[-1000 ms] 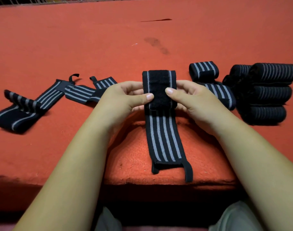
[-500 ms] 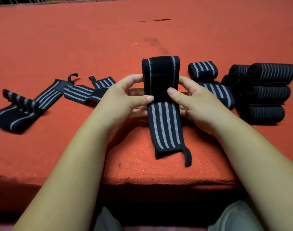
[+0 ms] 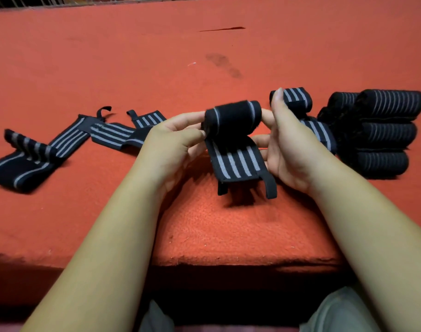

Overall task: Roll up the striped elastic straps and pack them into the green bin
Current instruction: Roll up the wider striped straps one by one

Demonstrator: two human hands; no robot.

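Observation:
A black strap with grey stripes (image 3: 235, 144) is lifted off the red table, its top end curled into a roll and its loop tail hanging toward me. My left hand (image 3: 173, 144) pinches the roll's left end between thumb and fingers. My right hand (image 3: 286, 149) holds the right end, with its forefinger raised. Two unrolled straps (image 3: 37, 149) lie at the left. A stack of rolled straps (image 3: 381, 133) sits at the right, and one rolled strap (image 3: 295, 98) rests behind my right hand. No green bin is in view.
The red felt table surface (image 3: 204, 56) stretches far back, with a dark stain (image 3: 223, 65) in the middle. Its front edge (image 3: 228, 262) runs just above my knees. Another flat strap (image 3: 322, 133) lies partly under my right hand.
The strap's top end has been curled over toward me into a roll, and the hanging tail has shortened and risen off the table. Both hands have shifted to the roll's ends.

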